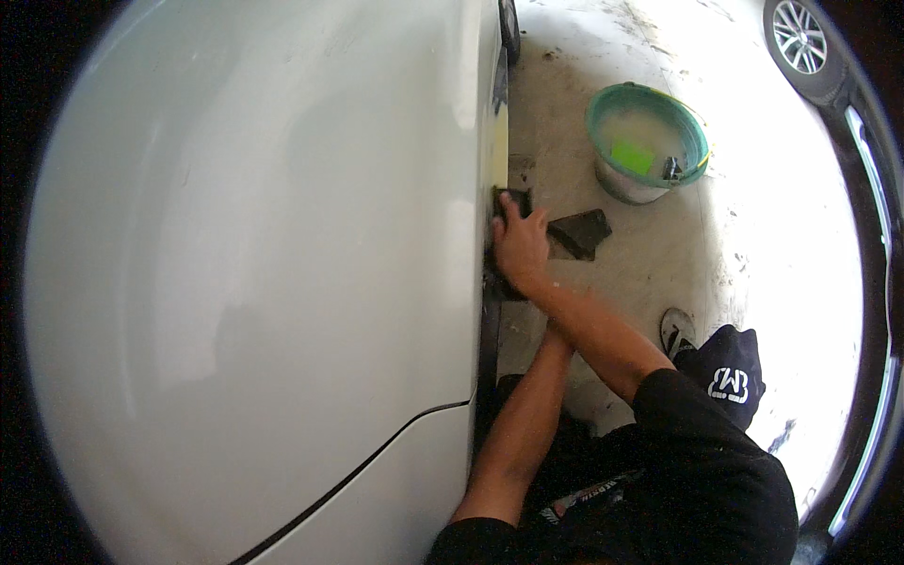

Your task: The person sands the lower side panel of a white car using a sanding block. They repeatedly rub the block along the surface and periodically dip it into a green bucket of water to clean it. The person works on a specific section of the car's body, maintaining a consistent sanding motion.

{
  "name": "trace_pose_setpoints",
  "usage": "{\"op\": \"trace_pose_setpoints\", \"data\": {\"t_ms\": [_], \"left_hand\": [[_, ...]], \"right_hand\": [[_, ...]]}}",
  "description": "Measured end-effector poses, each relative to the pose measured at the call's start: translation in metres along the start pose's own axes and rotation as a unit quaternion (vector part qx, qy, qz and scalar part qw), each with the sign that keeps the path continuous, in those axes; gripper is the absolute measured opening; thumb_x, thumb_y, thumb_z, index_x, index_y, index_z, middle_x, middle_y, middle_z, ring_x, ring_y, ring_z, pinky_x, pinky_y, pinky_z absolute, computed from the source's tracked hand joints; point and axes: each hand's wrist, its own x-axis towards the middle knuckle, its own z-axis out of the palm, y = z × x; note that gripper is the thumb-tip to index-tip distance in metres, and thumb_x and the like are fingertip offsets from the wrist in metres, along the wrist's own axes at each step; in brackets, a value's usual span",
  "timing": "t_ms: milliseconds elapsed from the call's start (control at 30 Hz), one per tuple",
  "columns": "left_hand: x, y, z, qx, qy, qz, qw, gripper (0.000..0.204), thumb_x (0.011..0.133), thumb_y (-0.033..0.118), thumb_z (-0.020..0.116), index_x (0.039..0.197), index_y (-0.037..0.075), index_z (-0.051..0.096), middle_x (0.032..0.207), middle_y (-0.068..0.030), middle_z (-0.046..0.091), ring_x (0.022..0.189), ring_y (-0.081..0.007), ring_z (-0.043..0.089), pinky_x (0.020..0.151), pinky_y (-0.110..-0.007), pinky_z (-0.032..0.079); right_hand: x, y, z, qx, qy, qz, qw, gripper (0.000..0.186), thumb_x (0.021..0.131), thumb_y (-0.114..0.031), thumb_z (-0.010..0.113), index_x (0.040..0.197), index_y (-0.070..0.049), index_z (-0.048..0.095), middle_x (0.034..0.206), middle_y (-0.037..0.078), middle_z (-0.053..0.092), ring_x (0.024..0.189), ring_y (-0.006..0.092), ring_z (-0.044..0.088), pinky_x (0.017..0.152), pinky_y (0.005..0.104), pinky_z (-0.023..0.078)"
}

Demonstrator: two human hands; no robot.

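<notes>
My right hand (pixel 520 250) presses a black block (pixel 514 201) against the side of a white car body (pixel 311 245), thumb and fingers bent over it. Just beyond the block, a pale yellow patch (pixel 502 155) shows on the car's side. My left forearm (pixel 527 433) reaches up and passes under my right forearm (pixel 603 330). Beyond that crossing my left hand is mostly hidden and blurred, so its fingers cannot be made out. To the right of my right hand, a dark, flat, angular piece (pixel 582 233) lies on the floor.
A green-rimmed bucket (pixel 603 127) of cloudy water stands at the far right, with a bright green pad (pixel 632 155) and a small dark object (pixel 671 169) in it. Another car's wheel (pixel 800 38) is at the top right. A sandalled foot (pixel 676 330) shows near a black cap (pixel 725 377).
</notes>
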Motion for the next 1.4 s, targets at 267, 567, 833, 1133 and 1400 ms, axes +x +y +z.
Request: {"op": "trace_pose_setpoints", "data": {"t_ms": [267,567,833,1133,1400], "left_hand": [[0.010,-0.019,0.014,-0.052,0.047,0.027,0.997,0.060,0.089,0.045,0.059,0.133,0.006,0.046,0.134,-0.0127,0.052,0.120,-0.0293,0.051,0.098,-0.040,0.042],[0.010,-0.009,0.009,-0.005,0.013,-0.022,1.000,0.052,0.094,0.039,0.051,0.135,0.009,0.045,0.136,-0.0116,0.051,0.121,-0.0303,0.051,0.097,-0.041,0.043],[0.013,0.019,-0.017,0.088,-0.056,-0.045,0.994,0.047,0.094,0.034,0.054,0.135,0.012,0.047,0.135,-0.0060,0.053,0.120,-0.0259,0.052,0.096,-0.039,0.044],[-0.010,0.066,-0.054,0.243,-0.147,-0.071,0.956,0.040,0.095,0.029,0.055,0.132,0.015,0.052,0.131,-0.0015,0.058,0.118,-0.0228,0.055,0.095,-0.039,0.045],[-0.020,0.087,-0.077,0.225,-0.153,-0.109,0.956,0.055,0.089,0.029,0.061,0.138,0.013,0.044,0.134,-0.0090,0.055,0.122,-0.0317,0.053,0.096,-0.045,0.044]], "right_hand": [[0.011,0.002,-0.010,0.012,-0.043,0.004,0.999,0.047,0.095,-0.030,0.052,0.140,-0.017,0.044,0.117,0.029,0.042,0.107,0.0470,0.051,0.087,0.0519,0.048],[0.041,-0.002,0.005,0.016,0.042,-0.038,0.998,0.045,0.093,-0.028,0.055,0.136,-0.017,0.049,0.112,0.031,0.046,0.103,0.0471,0.052,0.084,0.0501,0.048],[0.063,-0.014,-0.009,0.007,0.059,-0.062,0.996,0.042,0.092,-0.028,0.056,0.133,-0.016,0.053,0.108,0.028,0.048,0.094,0.0455,0.056,0.081,0.0493,0.049],[0.099,-0.007,-0.001,0.015,0.056,-0.040,0.997,0.041,0.092,-0.028,0.055,0.131,-0.015,0.055,0.111,0.028,0.048,0.099,0.0453,0.055,0.085,0.0499,0.048],[0.122,-0.005,0.002,0.042,0.074,-0.053,0.995,0.042,0.090,-0.028,0.056,0.131,-0.017,0.054,0.122,0.031,0.044,0.103,0.0482,0.055,0.085,0.0535,0.049]]}}
